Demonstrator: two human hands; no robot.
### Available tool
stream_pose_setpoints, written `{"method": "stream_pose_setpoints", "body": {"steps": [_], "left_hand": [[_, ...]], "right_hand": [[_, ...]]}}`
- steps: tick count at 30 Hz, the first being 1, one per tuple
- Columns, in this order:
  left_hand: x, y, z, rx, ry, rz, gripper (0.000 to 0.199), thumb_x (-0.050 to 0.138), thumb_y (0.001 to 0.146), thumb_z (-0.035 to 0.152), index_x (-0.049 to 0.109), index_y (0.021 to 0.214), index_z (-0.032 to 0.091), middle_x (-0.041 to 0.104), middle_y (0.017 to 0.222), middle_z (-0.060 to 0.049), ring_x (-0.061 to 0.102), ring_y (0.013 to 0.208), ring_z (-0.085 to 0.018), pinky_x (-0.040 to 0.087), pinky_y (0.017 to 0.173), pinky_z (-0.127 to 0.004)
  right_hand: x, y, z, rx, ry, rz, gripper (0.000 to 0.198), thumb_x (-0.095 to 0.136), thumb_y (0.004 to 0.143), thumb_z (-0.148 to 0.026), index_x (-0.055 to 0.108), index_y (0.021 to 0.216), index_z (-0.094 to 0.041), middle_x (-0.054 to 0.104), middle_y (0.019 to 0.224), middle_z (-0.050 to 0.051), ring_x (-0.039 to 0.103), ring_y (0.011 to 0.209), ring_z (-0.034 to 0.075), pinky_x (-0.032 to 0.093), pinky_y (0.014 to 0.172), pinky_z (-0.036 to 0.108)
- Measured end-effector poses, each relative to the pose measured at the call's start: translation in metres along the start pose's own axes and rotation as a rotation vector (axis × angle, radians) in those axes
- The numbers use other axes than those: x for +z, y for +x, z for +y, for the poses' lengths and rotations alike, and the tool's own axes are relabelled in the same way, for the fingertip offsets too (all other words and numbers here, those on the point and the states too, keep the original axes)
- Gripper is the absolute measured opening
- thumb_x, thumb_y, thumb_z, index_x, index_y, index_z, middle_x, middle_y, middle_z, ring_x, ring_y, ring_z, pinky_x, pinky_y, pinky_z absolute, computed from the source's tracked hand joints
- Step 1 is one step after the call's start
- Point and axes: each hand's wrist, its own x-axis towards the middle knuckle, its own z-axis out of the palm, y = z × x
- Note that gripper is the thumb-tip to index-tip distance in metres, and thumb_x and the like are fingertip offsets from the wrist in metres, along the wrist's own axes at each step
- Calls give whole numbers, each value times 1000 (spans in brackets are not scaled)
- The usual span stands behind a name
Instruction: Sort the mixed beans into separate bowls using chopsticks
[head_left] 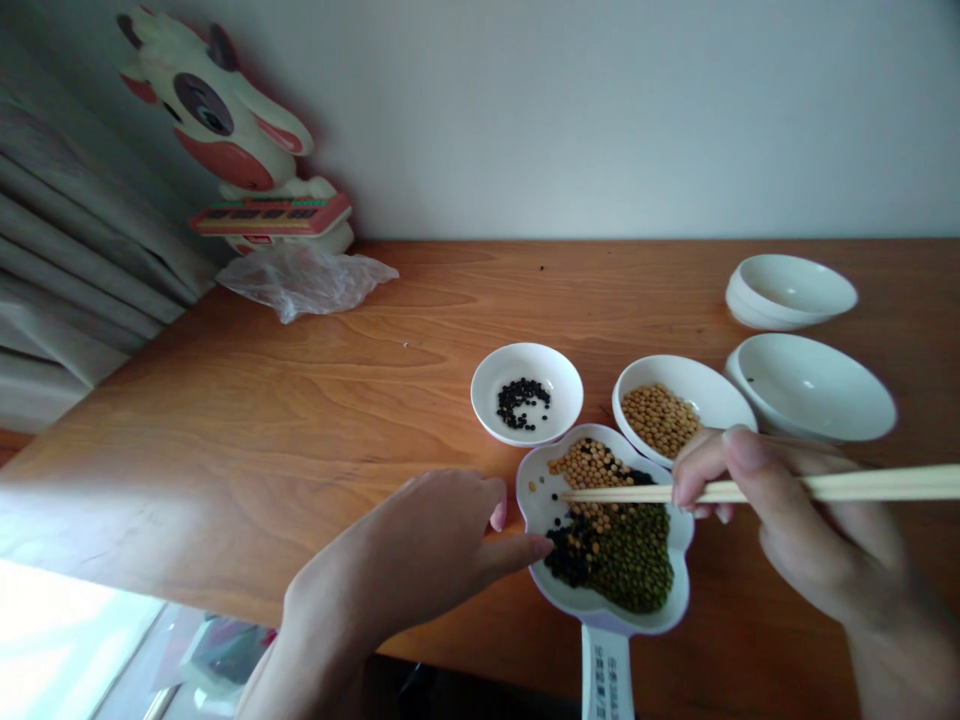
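Note:
A white scalloped dish with a handle [607,660] holds green beans [637,560], black beans [574,555] and yellow soybeans [589,465]. My left hand [442,545] is at its left rim, thumb over the edge and index finger curled; the other fingers are hidden. In my right hand [795,510] is a pair of light wooden chopsticks [862,486]. Their tips reach across the dish, close to a single black bean [555,496]; whether they pinch anything I cannot tell. Behind the dish stand a white bowl of black beans [564,385] and a white bowl of soybeans [724,395].
Two more white bowls, a rear one [795,290] and a nearer one [817,390], stand at the right. A cow-shaped toy keyboard [270,215] and a clear plastic bag [315,280] lie at the back left of the wooden table [262,420]. A curtain [67,250] hangs at the left.

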Motion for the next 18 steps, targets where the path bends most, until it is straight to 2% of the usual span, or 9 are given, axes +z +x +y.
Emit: {"method": "stream_pose_setpoints", "body": {"steps": [8,14,18], "left_hand": [[0,1,0,5,-1,-1,42,57,104,64,78,100,27,82,94,1,72,78,-21,38,66,-31],[1,3,-1,-5,-21,4,38,60,103,61,78,97,28,82,93,2,72,77,-20,38,66,-30],[2,3,-1,-25,-22,13,39,62,102,63,77,95,27,81,91,2,71,76,-20,38,66,-31]], "right_hand": [[3,2,-4,-14,9,-28,49,46,114,-47,76,80,-28,74,72,2,67,65,18,49,60,33],[7,4,-4,11,12,34,50,47,113,-50,77,79,-27,75,74,4,67,65,19,50,61,34],[8,6,-7,-2,24,-4,49,50,111,-49,76,77,-26,74,72,3,67,64,18,50,60,33]]}}
